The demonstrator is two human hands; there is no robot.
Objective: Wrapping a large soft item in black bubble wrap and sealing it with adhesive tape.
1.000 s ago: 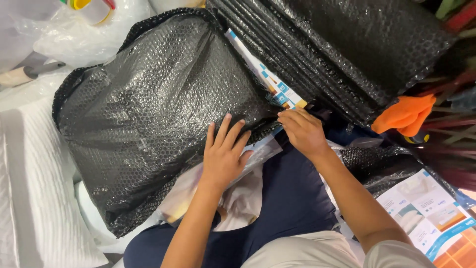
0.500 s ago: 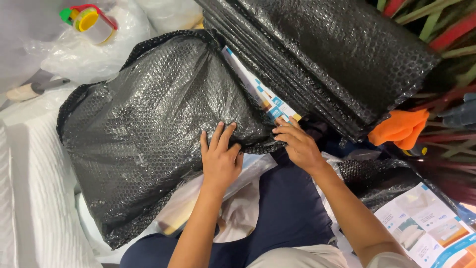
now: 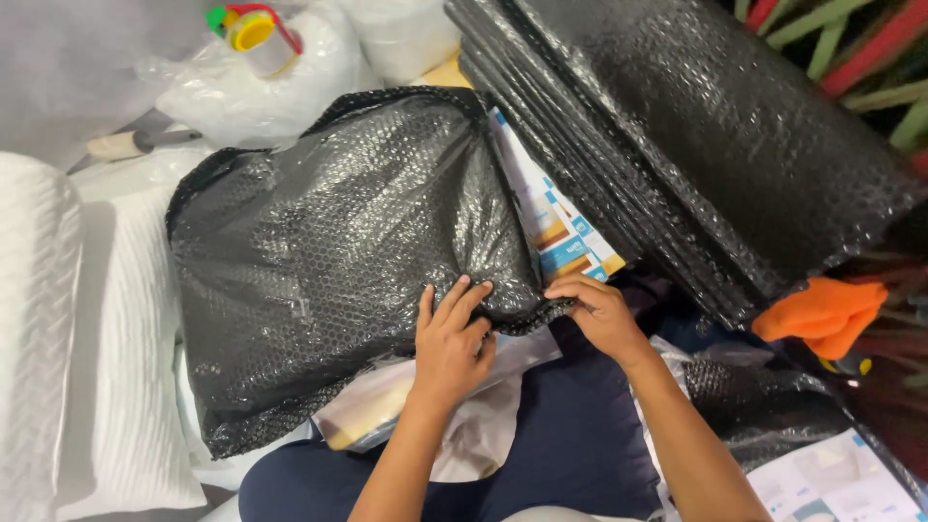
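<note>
A bulging black bubble-wrap bag (image 3: pixel 338 251) lies across my lap and over white pillows. My left hand (image 3: pixel 449 338) rests on its lower right corner, fingers spread and pressing the wrap. My right hand (image 3: pixel 597 314) pinches the same edge of the bag just to the right, next to a printed cardboard box (image 3: pixel 551 217) wedged between the bag and a stack. A clear plastic packet (image 3: pixel 387 406) with something inside pokes out from under the bag by my left wrist.
A tall stack of flat black bubble-wrap bags (image 3: pixel 696 135) leans at the upper right. White pillows (image 3: pixel 87 338) lie at the left. A tape roll with coloured caps (image 3: pixel 251 34) sits on white plastic bags at the top. An orange cloth (image 3: pixel 822 314) lies at the right.
Both hands slid slightly along the bag's lower right edge; my left hand's fingers moved from flat on the bag toward its corner. The view shifted a little.
</note>
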